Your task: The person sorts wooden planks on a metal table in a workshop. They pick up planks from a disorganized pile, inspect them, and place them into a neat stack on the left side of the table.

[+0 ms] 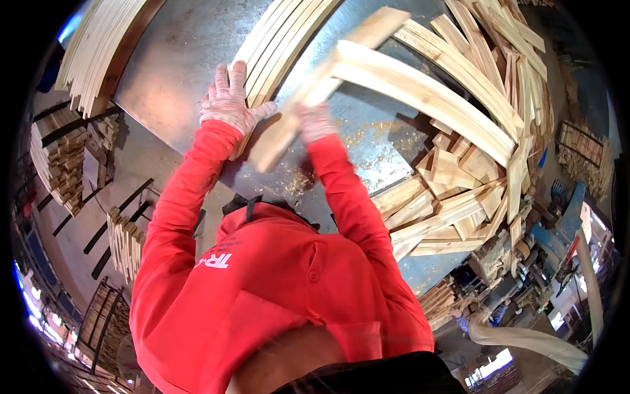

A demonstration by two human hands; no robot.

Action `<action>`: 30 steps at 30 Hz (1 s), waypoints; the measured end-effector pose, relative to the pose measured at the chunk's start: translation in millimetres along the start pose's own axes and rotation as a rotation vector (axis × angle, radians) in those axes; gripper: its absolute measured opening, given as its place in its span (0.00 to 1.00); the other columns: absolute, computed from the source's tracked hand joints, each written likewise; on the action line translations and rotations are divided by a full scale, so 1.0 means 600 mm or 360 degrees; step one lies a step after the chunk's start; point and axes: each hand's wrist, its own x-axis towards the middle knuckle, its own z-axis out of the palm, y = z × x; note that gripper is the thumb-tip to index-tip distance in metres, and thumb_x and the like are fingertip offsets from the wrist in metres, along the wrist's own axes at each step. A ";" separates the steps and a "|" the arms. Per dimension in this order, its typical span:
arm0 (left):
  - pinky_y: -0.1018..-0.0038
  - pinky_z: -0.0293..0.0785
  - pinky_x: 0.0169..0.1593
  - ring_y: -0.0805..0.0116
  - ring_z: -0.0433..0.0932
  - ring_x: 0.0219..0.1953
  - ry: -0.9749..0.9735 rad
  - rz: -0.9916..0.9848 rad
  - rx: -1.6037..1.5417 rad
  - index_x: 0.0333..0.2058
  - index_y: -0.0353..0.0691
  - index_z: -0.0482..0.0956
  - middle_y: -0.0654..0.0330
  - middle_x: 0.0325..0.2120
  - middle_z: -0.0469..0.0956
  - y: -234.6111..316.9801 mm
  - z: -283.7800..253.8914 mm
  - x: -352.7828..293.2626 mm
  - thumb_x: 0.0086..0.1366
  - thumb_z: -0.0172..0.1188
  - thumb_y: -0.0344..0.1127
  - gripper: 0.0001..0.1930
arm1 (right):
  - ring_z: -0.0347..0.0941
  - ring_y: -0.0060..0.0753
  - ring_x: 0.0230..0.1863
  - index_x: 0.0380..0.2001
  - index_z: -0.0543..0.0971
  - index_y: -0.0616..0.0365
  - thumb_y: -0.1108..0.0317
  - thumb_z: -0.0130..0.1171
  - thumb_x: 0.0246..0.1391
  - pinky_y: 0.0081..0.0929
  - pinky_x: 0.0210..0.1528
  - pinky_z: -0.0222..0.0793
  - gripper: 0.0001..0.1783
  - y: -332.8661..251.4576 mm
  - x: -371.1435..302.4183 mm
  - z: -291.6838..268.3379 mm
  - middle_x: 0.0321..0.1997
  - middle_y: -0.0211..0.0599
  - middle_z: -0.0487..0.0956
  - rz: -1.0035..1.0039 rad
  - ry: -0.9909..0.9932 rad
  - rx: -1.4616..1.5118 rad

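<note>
My left hand (231,102), in a pale knitted glove, lies with fingers spread against the near end of a row of narrow wooden slats (282,43) on the metal table. Its thumb points toward a wooden board (272,146). My right hand (315,121), gloved too, is closed on that board at its right edge and blurred by motion. The board slants from near my left wrist up to the far right, also smeared. Another pale board (420,95) lies to the right, its far end near the held board.
The metal table (170,62) carries a stack of slats (98,49) at the far left. A heap of loose wood offcuts (459,171) piles up on the right, with sawdust (367,134) near my right hand. Racked wood bundles (62,161) stand on the floor at left.
</note>
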 end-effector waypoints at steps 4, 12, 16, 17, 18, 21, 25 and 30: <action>0.52 0.59 0.64 0.35 0.59 0.64 0.0048 0.0056 0.0184 0.69 0.42 0.47 0.32 0.66 0.49 -0.027 0.037 -0.029 0.43 0.65 0.69 0.62 | 0.66 0.48 0.64 0.69 0.55 0.55 0.44 0.57 0.56 0.37 0.63 0.64 0.45 -0.188 -0.077 -0.025 0.64 0.56 0.68 -0.0840 -0.0893 -0.1776; 0.51 0.59 0.63 0.41 0.58 0.64 0.0094 0.0024 0.0146 0.69 0.46 0.50 0.39 0.67 0.49 -0.006 0.032 -0.028 0.48 0.67 0.57 0.53 | 0.79 0.47 0.44 0.58 0.73 0.46 0.50 0.56 0.56 0.42 0.45 0.74 0.27 -0.375 0.111 -0.247 0.45 0.44 0.82 -0.0913 0.0098 -0.3023; 0.53 0.60 0.63 0.42 0.60 0.64 0.0104 0.0017 0.0127 0.68 0.46 0.51 0.39 0.67 0.49 -0.014 0.023 -0.032 0.47 0.67 0.57 0.53 | 0.78 0.47 0.30 0.45 0.81 0.50 0.45 0.59 0.55 0.41 0.36 0.74 0.23 -0.563 0.082 -0.250 0.26 0.42 0.81 -0.0898 0.0703 -0.2548; 0.53 0.59 0.64 0.42 0.59 0.64 0.0057 -0.0056 0.0112 0.68 0.46 0.51 0.39 0.67 0.49 -0.019 0.021 -0.039 0.48 0.67 0.57 0.52 | 0.78 0.45 0.30 0.45 0.81 0.52 0.45 0.61 0.54 0.39 0.37 0.74 0.24 -0.622 0.062 -0.204 0.27 0.41 0.81 -0.0720 0.0553 -0.2577; 0.53 0.59 0.64 0.43 0.59 0.64 0.0026 -0.0075 0.0080 0.68 0.46 0.51 0.40 0.67 0.49 -0.017 0.014 -0.041 0.48 0.66 0.57 0.52 | 0.78 0.43 0.31 0.45 0.80 0.54 0.45 0.62 0.53 0.38 0.37 0.74 0.26 -0.636 0.062 -0.195 0.29 0.42 0.82 -0.0613 0.0493 -0.2394; 0.53 0.57 0.65 0.42 0.57 0.66 -0.0054 -0.0029 0.0078 0.68 0.47 0.51 0.40 0.68 0.48 -0.012 0.008 -0.033 0.49 0.66 0.60 0.52 | 0.78 0.39 0.36 0.44 0.80 0.61 0.46 0.64 0.51 0.35 0.41 0.75 0.29 -0.593 0.137 -0.258 0.38 0.44 0.82 -0.0479 0.0503 -0.1405; 0.50 0.50 0.67 0.40 0.49 0.69 0.0015 -0.0152 -0.0224 0.69 0.47 0.48 0.39 0.69 0.44 -0.026 0.017 -0.047 0.46 0.65 0.69 0.58 | 0.77 0.49 0.48 0.52 0.75 0.68 0.36 0.50 0.55 0.40 0.49 0.72 0.41 -0.410 0.077 -0.079 0.44 0.57 0.80 0.0346 0.0249 -0.1528; 0.47 0.44 0.69 0.38 0.47 0.69 -0.0198 -0.0079 0.0125 0.69 0.47 0.47 0.38 0.69 0.43 0.014 -0.010 -0.066 0.45 0.66 0.64 0.58 | 0.75 0.60 0.46 0.61 0.65 0.60 0.37 0.36 0.63 0.47 0.49 0.69 0.39 -0.160 0.044 0.056 0.44 0.57 0.79 -0.0112 -0.0058 -0.0972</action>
